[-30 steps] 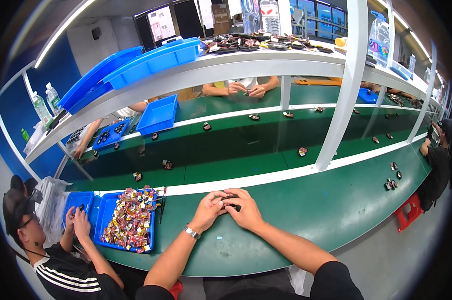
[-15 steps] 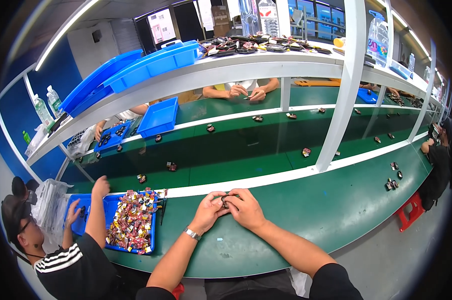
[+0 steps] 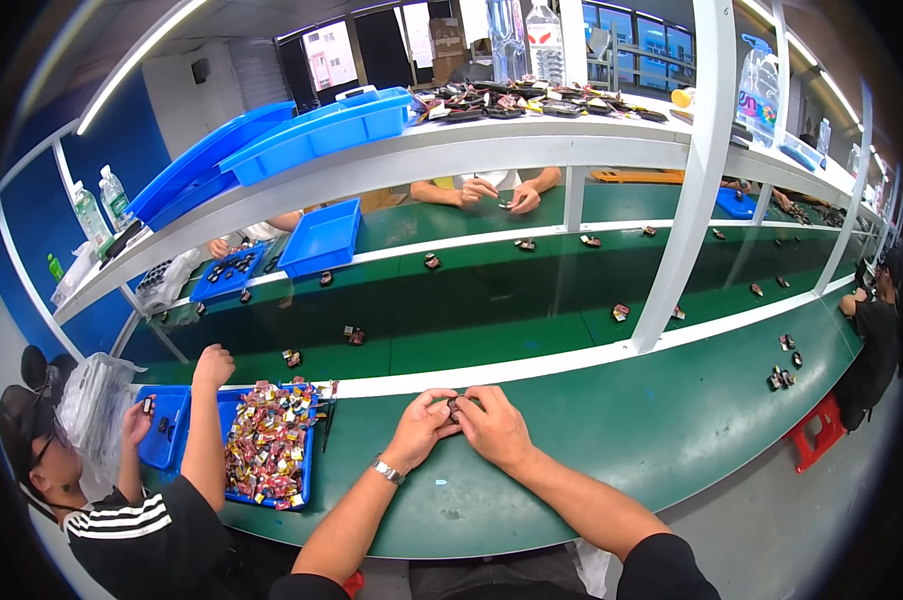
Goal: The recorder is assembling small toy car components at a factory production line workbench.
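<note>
Above the green work surface, my two hands meet around a small dark part. Its kind cannot be made out because my fingers cover most of it. My left hand, with a metal watch at the wrist, pinches it from one side. From the other side, the fingers of my right hand are closed on the same part. To the left of my hands lies a blue tray heaped with small wired pieces in red, yellow and white.
Small parts lie along the green conveyor belt beyond a white rail. A white post rises right of my hands. At left a co-worker reaches over a smaller blue tray. Several dark parts sit far right.
My hands stay together on the small part, with slight finger movement. The co-worker at left has raised a small dark part in one hand. Belt parts appear slightly shifted right with the view.
</note>
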Motion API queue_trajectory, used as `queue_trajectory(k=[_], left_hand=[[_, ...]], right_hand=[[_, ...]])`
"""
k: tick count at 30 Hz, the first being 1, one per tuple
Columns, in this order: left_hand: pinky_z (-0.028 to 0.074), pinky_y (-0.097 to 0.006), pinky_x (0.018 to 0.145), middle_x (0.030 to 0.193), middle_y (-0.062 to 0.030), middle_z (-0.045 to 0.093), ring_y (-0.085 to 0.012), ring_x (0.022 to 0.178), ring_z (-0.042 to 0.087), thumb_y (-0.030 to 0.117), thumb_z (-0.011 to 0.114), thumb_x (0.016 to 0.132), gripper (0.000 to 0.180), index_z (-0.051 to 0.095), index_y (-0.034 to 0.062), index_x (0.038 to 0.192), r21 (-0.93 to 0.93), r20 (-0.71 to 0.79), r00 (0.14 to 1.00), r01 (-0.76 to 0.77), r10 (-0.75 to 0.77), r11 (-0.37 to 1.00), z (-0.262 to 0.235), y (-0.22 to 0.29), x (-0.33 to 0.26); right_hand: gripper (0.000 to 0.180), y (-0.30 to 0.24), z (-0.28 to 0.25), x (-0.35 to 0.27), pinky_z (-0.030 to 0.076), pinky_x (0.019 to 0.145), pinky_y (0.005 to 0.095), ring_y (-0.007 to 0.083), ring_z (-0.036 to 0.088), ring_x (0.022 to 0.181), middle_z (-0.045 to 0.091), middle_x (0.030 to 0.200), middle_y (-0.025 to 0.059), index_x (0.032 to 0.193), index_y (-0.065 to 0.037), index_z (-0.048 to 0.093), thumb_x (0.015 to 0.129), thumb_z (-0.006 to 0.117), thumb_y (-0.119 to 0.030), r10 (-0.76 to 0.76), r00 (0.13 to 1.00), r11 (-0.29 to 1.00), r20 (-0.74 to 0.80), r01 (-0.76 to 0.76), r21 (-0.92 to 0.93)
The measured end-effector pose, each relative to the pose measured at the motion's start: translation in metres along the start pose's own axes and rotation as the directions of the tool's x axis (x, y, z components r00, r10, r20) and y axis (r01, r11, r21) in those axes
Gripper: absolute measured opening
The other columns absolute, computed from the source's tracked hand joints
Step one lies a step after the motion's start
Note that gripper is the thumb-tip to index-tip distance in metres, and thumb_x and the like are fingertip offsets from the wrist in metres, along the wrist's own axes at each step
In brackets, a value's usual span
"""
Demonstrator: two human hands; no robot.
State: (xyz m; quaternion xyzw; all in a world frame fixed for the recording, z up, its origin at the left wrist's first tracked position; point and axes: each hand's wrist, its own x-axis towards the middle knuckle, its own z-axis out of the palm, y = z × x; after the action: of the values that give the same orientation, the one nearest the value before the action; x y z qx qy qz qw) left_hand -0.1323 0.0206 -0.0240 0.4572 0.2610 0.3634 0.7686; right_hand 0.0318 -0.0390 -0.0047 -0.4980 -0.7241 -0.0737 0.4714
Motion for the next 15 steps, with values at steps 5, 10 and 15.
queue_trajectory(k=[5,10,15], left_hand=[[0.053,-0.037,0.095,0.108,-0.0096,0.065,-0.0185,0.102,0.063,0.001,0.045,0.099,0.025,0.046,0.0016,0.124,-0.014,0.002,1.0,0.009,-0.009,1.0,0.007,0.0027,-0.0012],[0.054,-0.036,0.094,0.108,-0.0091,0.065,-0.0184,0.101,0.063,0.001,0.045,0.099,0.026,0.046,0.0014,0.124,0.011,-0.019,1.0,0.009,-0.008,1.0,0.0091,0.0041,-0.0029],[0.054,-0.035,0.093,0.108,-0.0085,0.064,-0.0175,0.101,0.063,0.003,0.046,0.099,0.025,0.046,0.0015,0.124,0.028,-0.028,1.0,0.002,-0.001,1.0,0.0087,0.0022,-0.0029]], right_hand=[[0.018,0.0067,0.0064,-0.0067,0.056,0.068,0.0347,0.0238,0.061,0.089,0.06,0.098,0.0056,0.094,-0.005,0.065,0.076,0.07,-0.007,-0.024,0.999,0.999,0.035,0.025,-0.047],[0.013,0.0041,0.0059,-0.0053,0.056,0.067,0.0346,0.0231,0.062,0.087,0.061,0.095,0.0045,0.091,-0.006,0.066,0.079,0.07,-0.008,-0.013,1.0,1.0,0.017,0.013,-0.023],[0.007,0.0019,0.0067,-0.004,0.055,0.065,0.0346,0.0228,0.061,0.083,0.06,0.092,0.0045,0.087,-0.006,0.065,0.081,0.069,-0.008,0.009,1.0,1.0,-0.016,-0.009,0.001]])
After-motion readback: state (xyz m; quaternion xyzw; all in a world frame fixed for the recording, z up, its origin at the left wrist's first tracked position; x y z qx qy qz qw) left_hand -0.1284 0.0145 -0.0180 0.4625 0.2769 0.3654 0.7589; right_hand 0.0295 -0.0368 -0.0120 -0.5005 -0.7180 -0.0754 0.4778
